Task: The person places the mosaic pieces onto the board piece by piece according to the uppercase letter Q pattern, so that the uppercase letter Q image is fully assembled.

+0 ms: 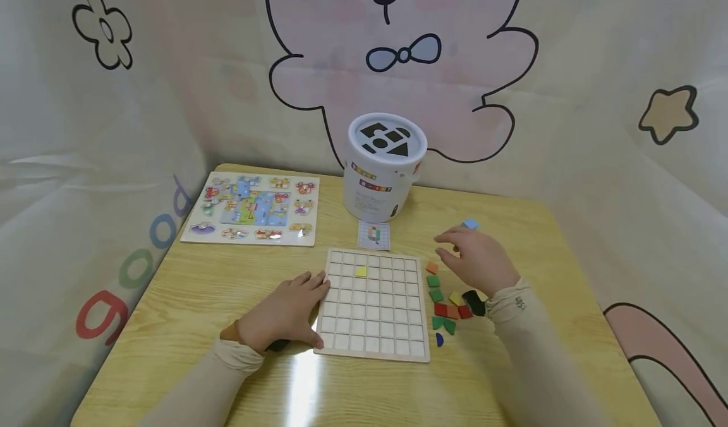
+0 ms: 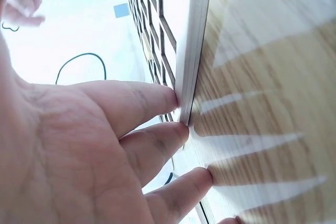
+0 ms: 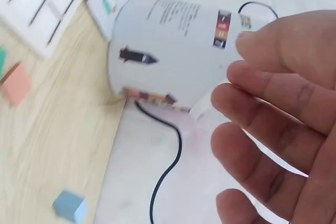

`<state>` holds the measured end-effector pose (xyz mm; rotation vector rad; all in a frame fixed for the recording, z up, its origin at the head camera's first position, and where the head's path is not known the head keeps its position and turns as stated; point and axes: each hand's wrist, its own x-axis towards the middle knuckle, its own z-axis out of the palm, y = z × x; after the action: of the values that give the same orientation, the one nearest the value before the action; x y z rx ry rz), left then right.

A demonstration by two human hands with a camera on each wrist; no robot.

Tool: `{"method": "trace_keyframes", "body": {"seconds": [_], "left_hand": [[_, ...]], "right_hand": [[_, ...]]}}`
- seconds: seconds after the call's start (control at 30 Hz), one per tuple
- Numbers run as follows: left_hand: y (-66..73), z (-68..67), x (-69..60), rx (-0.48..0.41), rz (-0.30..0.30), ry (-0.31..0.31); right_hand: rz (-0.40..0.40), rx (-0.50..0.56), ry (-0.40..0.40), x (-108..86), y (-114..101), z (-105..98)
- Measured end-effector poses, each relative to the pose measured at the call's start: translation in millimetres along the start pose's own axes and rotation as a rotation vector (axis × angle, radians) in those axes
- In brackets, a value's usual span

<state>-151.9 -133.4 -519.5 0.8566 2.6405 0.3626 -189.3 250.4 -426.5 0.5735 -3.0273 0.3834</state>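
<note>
My left hand [image 1: 287,310] lies at the left side of a gridded wooden board [image 1: 372,313], fingers spread. In the left wrist view, its fingertips touch the board's edge and the tabletop. A yellow piece [image 1: 361,271] sits in one of the board's upper cells. Over the table to the right of the board hovers my right hand [image 1: 480,259], its fingers loosely bent with nothing seen between them. Just beyond it is a light blue block [image 1: 469,223], which the right wrist view also shows on the tabletop, apart from the fingers.
Several green, red, orange and yellow pieces [image 1: 440,310] and a dark blue half-disc [image 1: 440,340] lie along the board's right side. Behind the board are a pattern card [image 1: 368,244] and a white bucket [image 1: 370,199] with a shape-cut lid. A picture puzzle [image 1: 193,228] lies back left.
</note>
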Motion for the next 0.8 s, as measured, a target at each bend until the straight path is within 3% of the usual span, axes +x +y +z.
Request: {"method": "trace_keyframes", "body": {"seconds": [0.17, 0.33, 0.53, 0.8], "left_hand": [[-1.9, 1.4, -0.4, 0.003, 0.004, 0.003], [-1.5, 0.9, -1.0, -0.013, 0.011, 0.017], [-1.0, -0.1, -2.1, -0.015, 0.005, 0.017], [-0.3, -0.2, -1.9, -0.005, 0.006, 0.018]], "right_hand": [[0.091, -0.024, -0.067, -30.9, 18.7, 9.2], [0.258, -0.033, -0.136, -64.0, 29.2, 33.8], [0.396, -0.007, -0.228, -85.6, 33.2, 63.5], [0.424, -0.044, -0.155, -98.5, 36.8, 85.2]]}}
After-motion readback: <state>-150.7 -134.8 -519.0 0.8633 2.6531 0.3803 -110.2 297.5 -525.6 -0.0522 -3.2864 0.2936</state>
